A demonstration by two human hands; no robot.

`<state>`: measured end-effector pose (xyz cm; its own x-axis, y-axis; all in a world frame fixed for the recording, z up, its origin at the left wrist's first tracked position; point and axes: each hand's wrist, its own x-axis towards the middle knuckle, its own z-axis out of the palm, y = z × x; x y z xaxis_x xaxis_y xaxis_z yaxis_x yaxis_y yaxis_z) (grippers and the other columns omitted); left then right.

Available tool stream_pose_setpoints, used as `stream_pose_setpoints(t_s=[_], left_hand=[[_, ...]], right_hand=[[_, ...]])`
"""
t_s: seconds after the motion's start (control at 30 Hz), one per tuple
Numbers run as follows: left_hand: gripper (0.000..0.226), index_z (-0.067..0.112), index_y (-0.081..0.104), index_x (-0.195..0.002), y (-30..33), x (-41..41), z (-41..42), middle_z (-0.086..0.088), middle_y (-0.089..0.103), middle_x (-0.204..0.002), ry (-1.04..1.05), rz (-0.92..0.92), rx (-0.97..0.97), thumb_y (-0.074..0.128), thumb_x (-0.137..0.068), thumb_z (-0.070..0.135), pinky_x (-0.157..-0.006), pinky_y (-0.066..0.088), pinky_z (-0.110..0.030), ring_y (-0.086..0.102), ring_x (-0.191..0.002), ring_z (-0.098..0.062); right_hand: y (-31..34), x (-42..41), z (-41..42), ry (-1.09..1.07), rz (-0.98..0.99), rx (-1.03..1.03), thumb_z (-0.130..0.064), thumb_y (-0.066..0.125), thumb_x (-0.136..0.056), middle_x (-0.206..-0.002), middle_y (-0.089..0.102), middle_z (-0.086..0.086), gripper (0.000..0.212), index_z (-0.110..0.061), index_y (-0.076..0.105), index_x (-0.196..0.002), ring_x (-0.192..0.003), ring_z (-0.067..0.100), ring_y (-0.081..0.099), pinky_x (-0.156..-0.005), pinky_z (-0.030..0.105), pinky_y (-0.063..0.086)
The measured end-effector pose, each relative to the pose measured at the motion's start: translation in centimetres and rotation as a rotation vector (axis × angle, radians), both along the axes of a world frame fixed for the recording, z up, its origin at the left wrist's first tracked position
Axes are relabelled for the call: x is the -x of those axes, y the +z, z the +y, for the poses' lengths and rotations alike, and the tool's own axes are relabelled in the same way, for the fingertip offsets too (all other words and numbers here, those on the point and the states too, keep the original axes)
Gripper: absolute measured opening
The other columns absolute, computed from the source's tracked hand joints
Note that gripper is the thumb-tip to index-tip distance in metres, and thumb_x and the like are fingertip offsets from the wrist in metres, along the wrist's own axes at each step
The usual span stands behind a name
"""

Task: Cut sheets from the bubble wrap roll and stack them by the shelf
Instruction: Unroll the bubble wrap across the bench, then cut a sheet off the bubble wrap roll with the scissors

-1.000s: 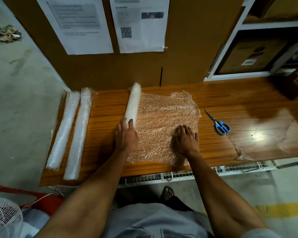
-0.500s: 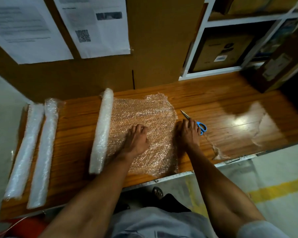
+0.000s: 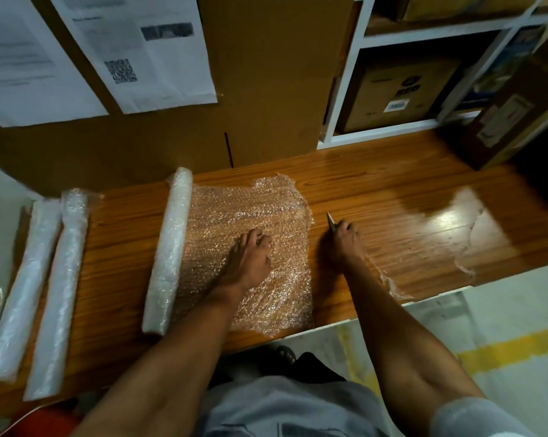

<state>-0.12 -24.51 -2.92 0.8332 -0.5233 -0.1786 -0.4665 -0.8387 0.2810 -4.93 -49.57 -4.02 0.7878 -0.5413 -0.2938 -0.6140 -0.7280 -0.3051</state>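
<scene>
A bubble wrap roll [image 3: 170, 247] lies on the wooden table [image 3: 376, 197], with a length of bubble wrap [image 3: 250, 209] unrolled flat to its right. My left hand [image 3: 250, 257] rests palm down on that unrolled wrap, fingers spread. Just right of the wrap's edge, my right hand [image 3: 345, 241] grips the scissors [image 3: 330, 221]; only the metal blade tip shows, the handles are hidden in the fist. A clear sheet of cut wrap [image 3: 474, 228] lies flat at the table's right, near the white shelf [image 3: 348, 89].
Two more bubble wrap rolls [image 3: 45, 279] lie side by side at the table's left end. A cardboard wall with taped papers [image 3: 133, 48] stands behind. Boxes [image 3: 402, 89] fill the shelf, and a brown box [image 3: 512, 115] sits on the table's far right.
My left hand left the roll and moved right onto the unrolled wrap. My right hand slid off the wrap to the scissors and closed around them. The view swung rightward.
</scene>
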Motion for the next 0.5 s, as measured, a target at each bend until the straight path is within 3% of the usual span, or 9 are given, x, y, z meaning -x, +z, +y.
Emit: stream_pose_setpoints(t_s=[0.07, 0.17, 0.23, 0.33, 0.43, 0.5], left_hand=[[0.058, 0.029, 0.043, -0.148, 0.1, 0.3, 0.2, -0.001, 0.032, -0.156, 0.016, -0.006, 0.021, 0.063, -0.093, 0.024, -0.112, 0.04, -0.045, 0.035, -0.139, -0.026], [0.056, 0.032, 0.046, -0.144, 0.6, 0.8, 0.7, 0.0, 0.032, -0.156, 0.043, -0.023, 0.069, 0.063, -0.093, 0.021, -0.112, 0.041, -0.046, 0.035, -0.14, -0.025], [0.052, 0.034, 0.048, -0.142, 0.9, 1.1, 1.0, 0.002, 0.033, -0.156, 0.088, -0.016, 0.119, 0.063, -0.094, 0.021, -0.113, 0.04, -0.047, 0.034, -0.141, -0.023], [0.044, 0.034, 0.052, -0.138, 1.2, 1.8, 1.4, 0.004, 0.036, -0.153, 0.19, 0.086, 0.273, 0.062, -0.097, 0.021, -0.113, 0.042, -0.045, 0.039, -0.137, -0.02], [0.025, 0.037, 0.06, -0.121, 1.8, 2.1, 1.8, 0.008, 0.057, -0.132, 0.34, 0.228, 0.475, 0.062, -0.098, 0.027, -0.096, 0.055, -0.042, 0.059, -0.112, -0.014], [0.009, 0.041, 0.063, -0.108, 2.5, 2.4, 2.5, 0.014, 0.072, -0.106, 0.469, 0.365, 0.59, 0.062, -0.099, 0.038, -0.082, 0.062, -0.043, 0.073, -0.088, -0.012]], right_hand=[[0.0, 0.1, 0.2, -0.047, -0.106, -0.116, -0.011, 0.055, -0.103, -0.138, 0.046, 0.027, 0.037, 0.003, 0.042, -0.135, -0.125, 0.046, 0.053, -0.102, 0.052, 0.045], [0.4, 0.5, 1.2, -0.217, -0.291, -0.469, -0.032, 0.058, -0.106, -0.122, 0.06, 0.02, 0.033, -0.006, 0.051, -0.125, -0.108, 0.035, 0.062, -0.09, 0.045, 0.052], [1.1, 0.6, 2.7, -0.44, -0.394, -0.988, -0.042, 0.052, -0.108, -0.103, 0.064, 0.009, 0.028, -0.015, 0.058, -0.112, -0.086, 0.02, 0.066, -0.074, 0.036, 0.058], [2.9, 0.9, 5.4, -0.576, -0.524, -1.57, -0.027, 0.037, -0.111, -0.08, 0.057, 0.0, 0.028, -0.011, 0.059, -0.111, -0.064, 0.01, 0.055, -0.06, 0.023, 0.054], [3.7, 0.9, 8.1, -0.56, -0.562, -1.643, -0.022, 0.042, -0.108, -0.091, 0.059, 0.004, 0.025, -0.009, 0.063, -0.115, -0.078, 0.016, 0.057, -0.07, 0.026, 0.057], [2.2, 0.6, 9.1, -0.512, -0.58, -1.549, -0.03, 0.057, -0.104, -0.114, 0.06, 0.013, 0.035, -0.005, 0.065, -0.128, -0.102, 0.029, 0.058, -0.1, 0.036, 0.054]])
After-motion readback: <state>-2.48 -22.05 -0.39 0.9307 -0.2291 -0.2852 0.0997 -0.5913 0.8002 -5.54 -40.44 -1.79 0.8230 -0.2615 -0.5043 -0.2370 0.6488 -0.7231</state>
